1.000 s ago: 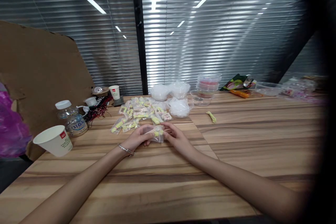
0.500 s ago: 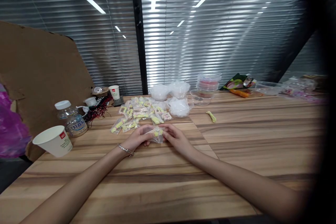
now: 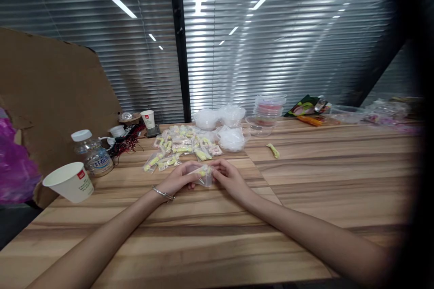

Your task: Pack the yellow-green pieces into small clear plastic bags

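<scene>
Between my hands is a small clear plastic bag (image 3: 205,180) with a yellow piece in it. My left hand (image 3: 181,178), a bracelet on its wrist, is closed on the bag's left side, thumb on top. My right hand (image 3: 230,179) pinches the bag's right edge; its fingertips are partly hidden. Just beyond my hands lies a pile of small clear bags (image 3: 182,148) with yellow pieces inside. One loose yellow piece (image 3: 273,150), unbagged, rests on the wooden table (image 3: 305,180) to the right.
Clear tubs with white contents (image 3: 231,139) stand behind the pile, beside stacked round containers (image 3: 269,107). On the left are a paper cup (image 3: 69,183), a bottle (image 3: 96,158) and a cardboard sheet (image 3: 50,81). An orange tool (image 3: 309,120) and plastic packaging (image 3: 386,110) lie at the back right.
The held bag has shifted and tilted slightly, and the yellow piece shows less. My right fingers have moved a little to the right along its edge.
</scene>
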### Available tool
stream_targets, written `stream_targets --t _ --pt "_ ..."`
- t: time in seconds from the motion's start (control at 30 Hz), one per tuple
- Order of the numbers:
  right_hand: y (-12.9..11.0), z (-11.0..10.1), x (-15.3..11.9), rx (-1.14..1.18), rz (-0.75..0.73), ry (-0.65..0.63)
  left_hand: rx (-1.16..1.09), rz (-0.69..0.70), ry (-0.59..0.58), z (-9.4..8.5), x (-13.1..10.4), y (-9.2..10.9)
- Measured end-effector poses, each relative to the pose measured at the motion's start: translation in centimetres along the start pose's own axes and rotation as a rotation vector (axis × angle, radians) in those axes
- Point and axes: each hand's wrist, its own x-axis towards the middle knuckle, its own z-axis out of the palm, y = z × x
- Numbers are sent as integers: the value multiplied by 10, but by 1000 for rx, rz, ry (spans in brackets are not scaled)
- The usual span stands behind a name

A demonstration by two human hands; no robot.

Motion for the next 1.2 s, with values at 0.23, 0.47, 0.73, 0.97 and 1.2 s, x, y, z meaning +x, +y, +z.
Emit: stream_targets --t 0.23,0.47,0.73,0.97,1.2 --pt "0 1 0 -33 0 69 -57 41 81 3 0 0" --pt "-4 1 -1 -62 11 108 99 215 115 0 2 -4" --pt "-7 1 -2 -49 1 113 360 259 20 -2 0 0" --pt "-9 1 -2 -39 3 96 365 277 -37 0 1 3" --pt "-14 3 -3 -45 19 96 105 228 -139 6 0 8"
